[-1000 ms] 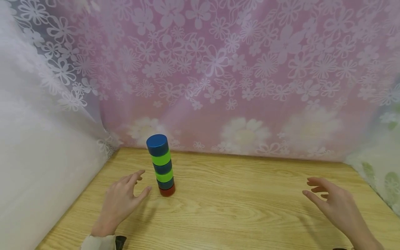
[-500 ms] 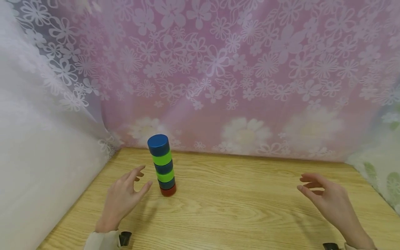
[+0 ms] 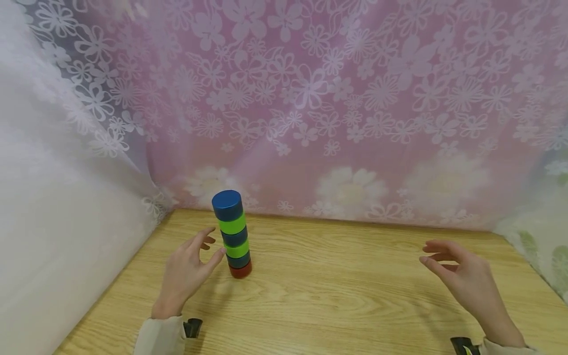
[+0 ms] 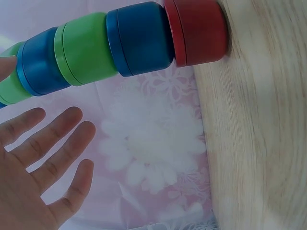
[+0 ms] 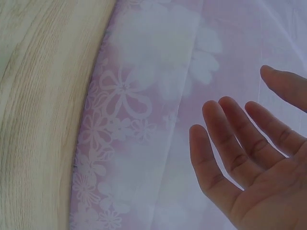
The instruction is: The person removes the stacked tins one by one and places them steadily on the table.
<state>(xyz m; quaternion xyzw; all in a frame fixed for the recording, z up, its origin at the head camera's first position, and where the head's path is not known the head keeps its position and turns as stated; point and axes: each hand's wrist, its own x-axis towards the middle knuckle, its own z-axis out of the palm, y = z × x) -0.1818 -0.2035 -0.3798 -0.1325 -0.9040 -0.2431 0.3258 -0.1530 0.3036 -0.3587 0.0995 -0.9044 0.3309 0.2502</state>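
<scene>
I am holding my left hand (image 3: pixel 185 271) just beside the upright stack of cylinders (image 3: pixel 234 238), fingers and thumb standing apart; whether the thumb is touching it, I cannot tell. The stack is standing on the wooden table (image 3: pixel 319 296), its red piece (image 3: pixel 240 269) lowest. My right hand (image 3: pixel 471 281) is hovering well away, thumb and fingers parted

R hand, palm showing, in front of flowered cloth.
R hand (image 5: pixel 266 187) comes in from lower R of pic, fingers (image 5: pixel 230 143) slightly bent & tips pointing up-L; thumb (image 5: pixel 285 86) well apart from them, nr R edge. Behind: pale purple cloth (image 5: pixel 184 112) w/ outlined white flowers (image 5: pixel 123 87) along its L side + bigger blurry one (image 5: pixel 158 38) up top. Light wood-grain worktop (image 5: pixel 43 115) fills L side, edge curving next to cloth.
</scene>
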